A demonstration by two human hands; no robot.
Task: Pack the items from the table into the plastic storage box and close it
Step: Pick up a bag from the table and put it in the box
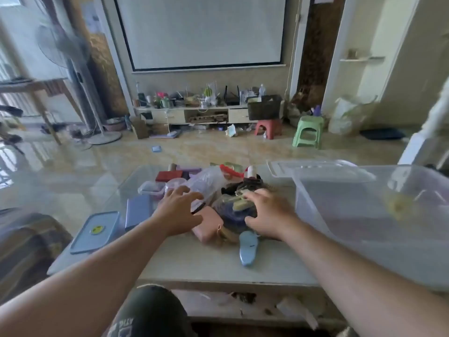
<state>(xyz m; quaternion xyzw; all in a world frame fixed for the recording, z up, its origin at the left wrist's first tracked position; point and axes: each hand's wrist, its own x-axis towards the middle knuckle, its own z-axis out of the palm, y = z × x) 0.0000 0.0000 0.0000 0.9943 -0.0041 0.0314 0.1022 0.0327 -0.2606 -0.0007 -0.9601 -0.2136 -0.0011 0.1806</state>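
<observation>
Bare forearms, dark printed trousers (150,312)

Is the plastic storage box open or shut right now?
Open. The storage box has no cover on top; its clear lid lies flat on the table behind it.
</observation>
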